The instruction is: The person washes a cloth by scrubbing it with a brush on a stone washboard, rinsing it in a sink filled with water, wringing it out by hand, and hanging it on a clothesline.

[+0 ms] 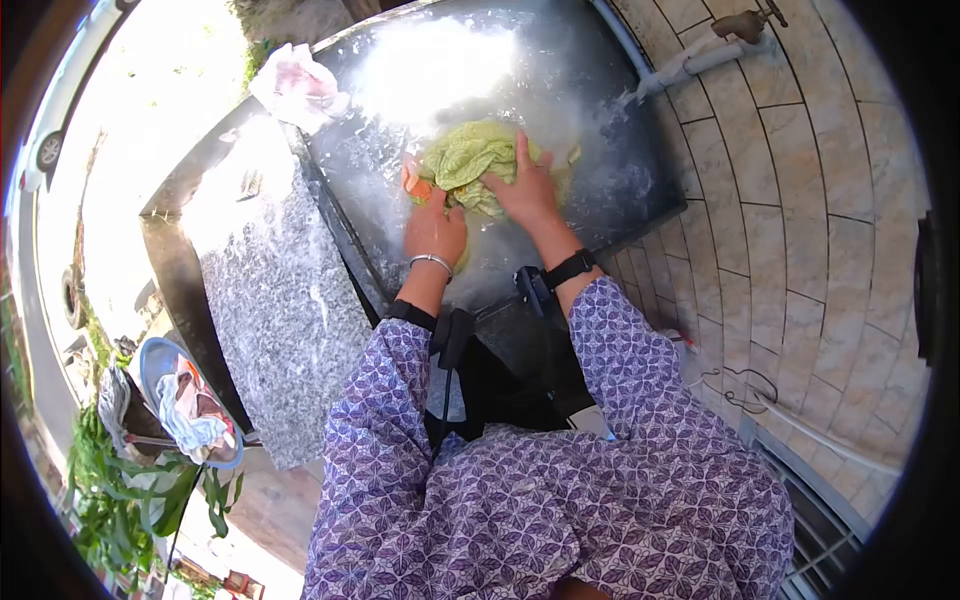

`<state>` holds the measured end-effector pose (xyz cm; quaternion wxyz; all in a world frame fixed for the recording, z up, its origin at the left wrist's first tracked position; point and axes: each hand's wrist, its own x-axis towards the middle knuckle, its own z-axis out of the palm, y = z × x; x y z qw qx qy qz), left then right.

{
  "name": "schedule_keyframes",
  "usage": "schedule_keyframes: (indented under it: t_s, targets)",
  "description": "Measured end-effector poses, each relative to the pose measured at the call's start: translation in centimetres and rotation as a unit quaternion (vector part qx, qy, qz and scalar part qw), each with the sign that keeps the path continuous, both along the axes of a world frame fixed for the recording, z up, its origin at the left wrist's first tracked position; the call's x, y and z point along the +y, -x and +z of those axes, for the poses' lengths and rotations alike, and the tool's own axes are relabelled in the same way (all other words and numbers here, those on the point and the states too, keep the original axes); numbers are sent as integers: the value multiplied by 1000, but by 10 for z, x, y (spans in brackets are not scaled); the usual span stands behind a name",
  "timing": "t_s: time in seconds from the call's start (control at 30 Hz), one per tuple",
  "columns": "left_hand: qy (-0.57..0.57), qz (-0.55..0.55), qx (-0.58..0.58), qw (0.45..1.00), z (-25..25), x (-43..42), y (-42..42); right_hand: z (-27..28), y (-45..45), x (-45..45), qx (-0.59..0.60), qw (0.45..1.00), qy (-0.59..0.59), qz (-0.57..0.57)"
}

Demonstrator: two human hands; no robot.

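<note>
A bunched yellow-green cloth (pixel 468 155) with an orange part at its left lies in the wet, glaring basin (pixel 620 150). My left hand (pixel 436 228) is at the cloth's lower left, its fingers closed on the edge near the orange part. On the right side, my right hand (pixel 524 188) presses on the cloth with its fingers spread and its thumb toward the middle. The undersides of both hands are hidden. A bracelet is on my left wrist and a dark band on my right.
A pink and white cloth (pixel 298 88) rests on the basin's upper left corner. Left of the basin is a speckled stone slab (pixel 285 300). A blue tub (pixel 190 400) holds clothes at lower left. A tap (pixel 745 25) and pipe (pixel 700 65) are at upper right.
</note>
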<state>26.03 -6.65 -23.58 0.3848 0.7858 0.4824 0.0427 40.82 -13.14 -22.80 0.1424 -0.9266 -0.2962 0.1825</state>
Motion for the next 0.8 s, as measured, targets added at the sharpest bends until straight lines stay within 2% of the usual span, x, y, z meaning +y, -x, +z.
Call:
schedule_keyframes:
  t_s: [0.07, 0.13, 0.17, 0.23, 0.27, 0.33, 0.37, 0.4, 0.43, 0.47, 0.53, 0.57, 0.6, 0.67, 0.7, 0.73, 0.77, 0.8]
  targets:
    - [-3, -18, 105, 994, -1, 4, -8, -14, -3, 4, 8, 1000, 5, -6]
    - [21, -42, 127, 991, 2, 9, -10, -17, -8, 6, 103, 994, 23, -36]
    - [44, -66, 149, 986, 4, 12, -11, -18, -14, 12, 102, 994, 23, -35]
    - [43, -84, 157, 983, -1, 15, -10, -33, -26, 20, 181, 973, 142, 26]
    - [42, -104, 167, 980, -4, 16, -9, -40, -25, 15, 182, 973, 142, 26]
    - [52, -95, 144, 984, -15, 16, -2, -58, -24, 0, 93, 993, 75, 22]
    - [63, -85, 120, 987, -22, 17, 2, -68, -29, -3, 93, 993, 74, 22]
    - [63, -85, 120, 987, -24, 22, 5, -79, -37, -3, 37, 992, 110, 56]
    - [65, -128, 164, 976, -27, 30, 7, -79, -44, -3, -19, 985, 147, 90]
    - [68, -169, 208, 961, -29, 36, 11, -77, -56, -4, -20, 985, 148, 90]
    - [70, -135, 184, 971, -42, 42, 22, -56, -79, -4, 100, 990, 95, -37]
    - [72, -102, 158, 979, -49, 45, 27, -50, -87, -13, 98, 990, 95, -35]
    - [71, -100, 155, 980, -53, 52, 30, -42, -94, -21, 181, 980, -33, -76]
    - [110, 17, 78, 991, -62, 62, 35, -34, -95, -28, 259, 946, -160, -111]
    - [110, 18, 75, 991, -54, 58, 38, -1, -77, -26, 79, 988, -81, -109]
    - [18, 48, 35, 998, -36, 50, 41, 27, -57, -20, -103, 989, 0, -103]
    - [-73, 77, -4, 994, -18, 40, 44, 43, -37, -12, -105, 989, 1, -102]
    - [-70, 76, -6, 995, 4, 27, 46, 55, -15, -5, -54, 997, -5, -57]
